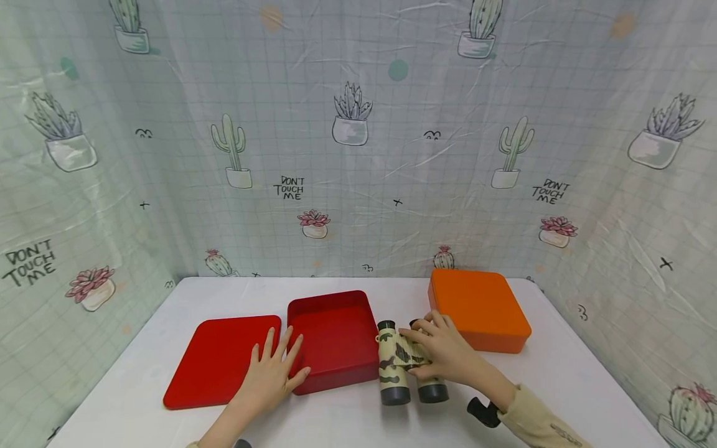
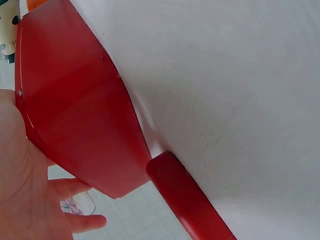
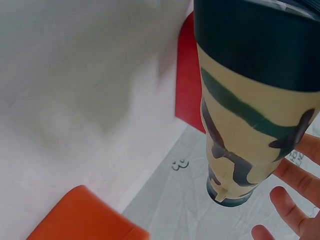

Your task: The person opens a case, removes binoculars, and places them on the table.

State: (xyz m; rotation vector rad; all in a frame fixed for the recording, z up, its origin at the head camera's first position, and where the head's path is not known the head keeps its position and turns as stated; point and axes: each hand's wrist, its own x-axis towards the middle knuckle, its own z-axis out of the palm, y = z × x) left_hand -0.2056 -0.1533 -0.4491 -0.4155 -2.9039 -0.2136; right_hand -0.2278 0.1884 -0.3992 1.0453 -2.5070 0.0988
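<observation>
A pair of camouflage binoculars (image 1: 393, 367) lies on the table with its dark wide ends toward me. My right hand (image 1: 442, 351) is over the right barrel, fingers spread and loosely bent. In the right wrist view the fingers (image 3: 295, 180) are beside the barrel (image 3: 255, 115), not closed round it; contact is unclear. An open red box (image 1: 344, 378) stands left of the binoculars. At its left side is my left hand (image 1: 269, 376), fingers spread, nearly straight. A flat red lid (image 1: 218, 358) lies left of the box, partly behind this hand.
An orange box (image 1: 478, 305) stands at the back right of the white table (image 1: 358, 423), just beyond my right hand. A cactus-print curtain (image 1: 358, 174) encloses the back and both sides. A dark wrist device (image 1: 483, 412) sits at my right sleeve.
</observation>
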